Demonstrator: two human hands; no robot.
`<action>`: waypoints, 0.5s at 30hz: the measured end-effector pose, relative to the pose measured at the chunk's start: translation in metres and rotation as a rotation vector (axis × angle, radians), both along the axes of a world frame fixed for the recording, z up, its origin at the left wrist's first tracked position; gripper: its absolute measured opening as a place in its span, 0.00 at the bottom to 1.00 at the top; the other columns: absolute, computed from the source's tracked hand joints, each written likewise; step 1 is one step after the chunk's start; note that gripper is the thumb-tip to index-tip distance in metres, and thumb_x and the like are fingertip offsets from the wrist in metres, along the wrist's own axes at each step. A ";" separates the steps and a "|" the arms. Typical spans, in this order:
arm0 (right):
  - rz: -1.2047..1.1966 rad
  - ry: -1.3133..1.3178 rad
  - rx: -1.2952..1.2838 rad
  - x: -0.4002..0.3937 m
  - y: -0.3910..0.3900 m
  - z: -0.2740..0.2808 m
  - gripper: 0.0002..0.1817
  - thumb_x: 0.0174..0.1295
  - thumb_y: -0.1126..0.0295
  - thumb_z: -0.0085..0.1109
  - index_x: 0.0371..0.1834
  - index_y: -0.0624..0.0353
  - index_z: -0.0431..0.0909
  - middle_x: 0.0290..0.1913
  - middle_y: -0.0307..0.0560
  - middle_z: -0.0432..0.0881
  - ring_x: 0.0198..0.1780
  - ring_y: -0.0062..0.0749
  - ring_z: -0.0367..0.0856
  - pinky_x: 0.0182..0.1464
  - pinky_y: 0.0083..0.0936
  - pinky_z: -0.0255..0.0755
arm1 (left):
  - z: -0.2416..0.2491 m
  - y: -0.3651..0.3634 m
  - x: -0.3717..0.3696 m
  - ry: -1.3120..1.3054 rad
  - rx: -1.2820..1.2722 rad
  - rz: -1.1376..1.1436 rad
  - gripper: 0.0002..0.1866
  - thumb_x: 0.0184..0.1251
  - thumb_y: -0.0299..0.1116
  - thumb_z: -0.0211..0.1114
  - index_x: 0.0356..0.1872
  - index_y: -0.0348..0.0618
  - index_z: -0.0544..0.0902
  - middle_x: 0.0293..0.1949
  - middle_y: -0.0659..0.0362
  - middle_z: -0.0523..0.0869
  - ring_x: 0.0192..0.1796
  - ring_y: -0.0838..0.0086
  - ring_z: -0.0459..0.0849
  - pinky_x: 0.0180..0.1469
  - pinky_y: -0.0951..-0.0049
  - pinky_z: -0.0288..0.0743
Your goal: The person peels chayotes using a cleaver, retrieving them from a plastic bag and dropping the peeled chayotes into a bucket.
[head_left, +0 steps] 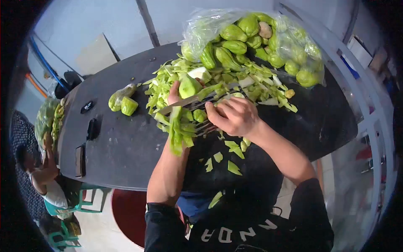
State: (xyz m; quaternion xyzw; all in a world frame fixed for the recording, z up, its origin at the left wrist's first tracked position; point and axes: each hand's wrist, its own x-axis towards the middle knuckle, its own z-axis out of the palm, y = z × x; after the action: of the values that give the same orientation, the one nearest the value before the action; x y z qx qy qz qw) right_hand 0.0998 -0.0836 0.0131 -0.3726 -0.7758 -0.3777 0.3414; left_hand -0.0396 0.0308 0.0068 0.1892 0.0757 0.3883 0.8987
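My left hand (173, 93) is wrapped round a pale green chayote (189, 87), its fingers partly hidden behind it. My right hand (233, 114) is closed round the handle end of a long knife (184, 103), whose blade points left across the front of the chayote. Strips of green peel (176, 128) hang over the blade and my left wrist. Around and behind both hands lies a wide heap of cut peelings (163, 82). A few loose pieces (234, 168) have dropped on my dark clothing.
An open plastic bag of whole chayotes (235, 46) lies at the back of the dark table (121, 155). Left are two chayote pieces (129, 106), a black phone-like object (80, 161) and small black items. A person (46, 180) sits far left; a red tub (130, 214) stands below.
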 end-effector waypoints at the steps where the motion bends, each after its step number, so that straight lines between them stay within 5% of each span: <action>1: 0.014 0.006 -0.002 0.000 0.000 0.000 0.14 0.53 0.76 0.57 0.43 0.63 0.81 0.21 0.37 0.70 0.21 0.27 0.74 0.25 0.23 0.71 | -0.002 0.003 0.002 0.046 0.001 0.047 0.28 0.72 0.53 0.43 0.46 0.35 0.78 0.39 0.49 0.84 0.41 0.60 0.83 0.49 0.59 0.77; 6: -0.082 -0.049 -0.008 0.001 -0.003 0.002 0.09 0.55 0.72 0.57 0.40 0.59 0.79 0.23 0.34 0.72 0.24 0.22 0.77 0.26 0.21 0.75 | -0.021 0.012 0.000 0.003 0.057 0.042 0.28 0.72 0.52 0.43 0.48 0.34 0.78 0.40 0.48 0.85 0.43 0.58 0.84 0.51 0.60 0.77; 8: -0.021 0.001 -0.050 0.003 -0.004 0.001 0.13 0.51 0.78 0.59 0.42 0.64 0.81 0.20 0.36 0.70 0.21 0.27 0.75 0.24 0.24 0.72 | -0.038 0.019 -0.001 -0.218 0.351 -0.052 0.27 0.75 0.50 0.47 0.57 0.35 0.76 0.52 0.47 0.83 0.54 0.58 0.82 0.61 0.57 0.74; 15: -0.130 0.108 -0.112 0.029 -0.004 -0.006 0.07 0.52 0.75 0.58 0.35 0.57 0.78 0.18 0.36 0.74 0.20 0.30 0.80 0.22 0.27 0.75 | 0.004 0.000 -0.001 0.185 0.030 0.210 0.24 0.71 0.48 0.53 0.52 0.36 0.79 0.44 0.48 0.85 0.47 0.60 0.84 0.54 0.61 0.78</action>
State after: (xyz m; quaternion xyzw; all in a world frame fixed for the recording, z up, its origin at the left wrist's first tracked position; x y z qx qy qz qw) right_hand 0.1289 -0.0875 0.0074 -0.4603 -0.7505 -0.3345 0.3361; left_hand -0.0406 0.0310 0.0104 0.2288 0.1719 0.4620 0.8395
